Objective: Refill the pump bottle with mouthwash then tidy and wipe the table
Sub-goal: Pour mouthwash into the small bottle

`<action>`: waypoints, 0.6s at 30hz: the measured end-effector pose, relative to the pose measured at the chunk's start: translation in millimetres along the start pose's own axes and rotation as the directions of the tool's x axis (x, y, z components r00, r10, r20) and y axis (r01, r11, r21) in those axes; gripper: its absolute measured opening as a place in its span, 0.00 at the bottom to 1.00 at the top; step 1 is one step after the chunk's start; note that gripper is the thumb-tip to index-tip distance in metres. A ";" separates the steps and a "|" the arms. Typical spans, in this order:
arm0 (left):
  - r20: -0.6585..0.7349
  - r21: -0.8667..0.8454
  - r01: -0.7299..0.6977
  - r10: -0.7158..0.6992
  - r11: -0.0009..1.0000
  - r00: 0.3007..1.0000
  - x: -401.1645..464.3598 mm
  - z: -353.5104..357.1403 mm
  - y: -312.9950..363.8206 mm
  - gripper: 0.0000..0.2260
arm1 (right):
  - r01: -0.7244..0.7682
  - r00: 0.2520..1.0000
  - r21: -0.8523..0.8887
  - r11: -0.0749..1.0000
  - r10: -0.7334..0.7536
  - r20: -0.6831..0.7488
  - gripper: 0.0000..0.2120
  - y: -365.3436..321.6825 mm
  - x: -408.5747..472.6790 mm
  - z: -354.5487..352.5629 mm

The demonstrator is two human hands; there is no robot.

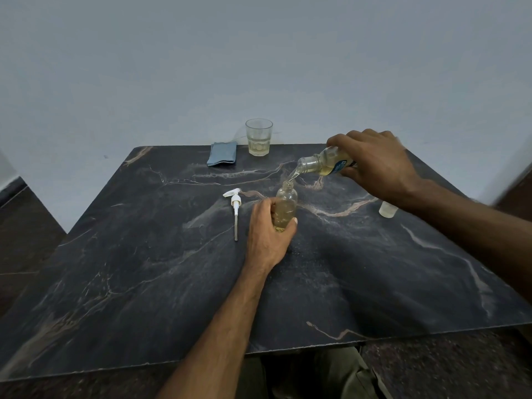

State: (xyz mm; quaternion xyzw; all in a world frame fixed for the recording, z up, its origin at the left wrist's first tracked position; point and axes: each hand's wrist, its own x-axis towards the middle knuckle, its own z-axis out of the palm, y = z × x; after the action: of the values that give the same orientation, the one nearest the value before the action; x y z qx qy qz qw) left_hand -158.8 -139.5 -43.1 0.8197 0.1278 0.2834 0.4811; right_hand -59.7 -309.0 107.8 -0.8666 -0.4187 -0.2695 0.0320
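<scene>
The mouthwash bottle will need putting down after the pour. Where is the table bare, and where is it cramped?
Bare: the whole near half of the table, and the far left corner beside the cloth. Cramped: the middle, where the left hand holds the pump bottle next to the pump, and the right side by the cap.

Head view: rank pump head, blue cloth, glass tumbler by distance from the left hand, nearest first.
From the left hand, which grips the pump bottle:
1. Pump head, lying on the table just left of the hand.
2. Blue cloth, folded at the far edge, left of the glass.
3. Glass tumbler, far edge; close to the cloth's distance.
</scene>
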 end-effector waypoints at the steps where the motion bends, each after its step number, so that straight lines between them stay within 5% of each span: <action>1: 0.000 0.002 0.001 -0.001 1.000 1.000 0.1 0.0 -0.1 0.19 | 0.001 1.000 -0.001 1.000 -0.001 0.000 0.23 -0.1 -0.1 0.1; 18: 0.012 0.011 0.028 -0.028 1.000 1.000 0.6 0.2 -0.1 0.21 | -0.025 0.999 0.048 0.999 0.023 0.041 0.25 -8.5 -5.6 6.7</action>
State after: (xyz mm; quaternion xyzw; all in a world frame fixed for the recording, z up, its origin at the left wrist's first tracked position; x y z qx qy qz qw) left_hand -158.2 -139.3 -43.1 0.8221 0.1379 0.2712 0.4813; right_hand -65.8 -305.6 97.9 -0.8759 -0.4151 -0.2415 0.0477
